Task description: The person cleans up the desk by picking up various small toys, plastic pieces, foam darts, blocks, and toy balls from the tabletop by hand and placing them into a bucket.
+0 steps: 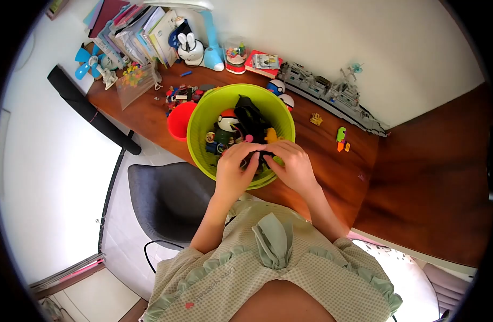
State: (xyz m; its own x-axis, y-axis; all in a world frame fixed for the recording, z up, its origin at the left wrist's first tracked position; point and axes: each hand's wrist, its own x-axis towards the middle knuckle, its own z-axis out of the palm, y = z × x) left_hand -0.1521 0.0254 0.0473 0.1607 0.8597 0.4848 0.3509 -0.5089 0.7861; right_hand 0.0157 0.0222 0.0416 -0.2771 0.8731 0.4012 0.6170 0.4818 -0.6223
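A lime-green bucket point(198, 102) stands on the brown wooden desk, with mixed toys inside. Among them are a red-and-white ball point(227, 121), a black item point(250, 115) that looks like cloth or plastic, and a yellow piece point(271, 135). Over the bucket's near side, my left hand point(237, 165) and my right hand point(292, 163) meet at the fingertips. Both are closed in a pinch around a small black piece point(263, 154), mostly covered by the fingers, so its kind does not show.
Left of the bucket are a red cup point(180, 121) and scattered toy bricks point(183, 95). A grey brick-built ship point(327, 94) lies along the wall. Small toys point(341, 135) sit at right. Books point(142, 35) and a blue lamp point(211, 45) stand behind. A grey chair point(171, 198) is below left.
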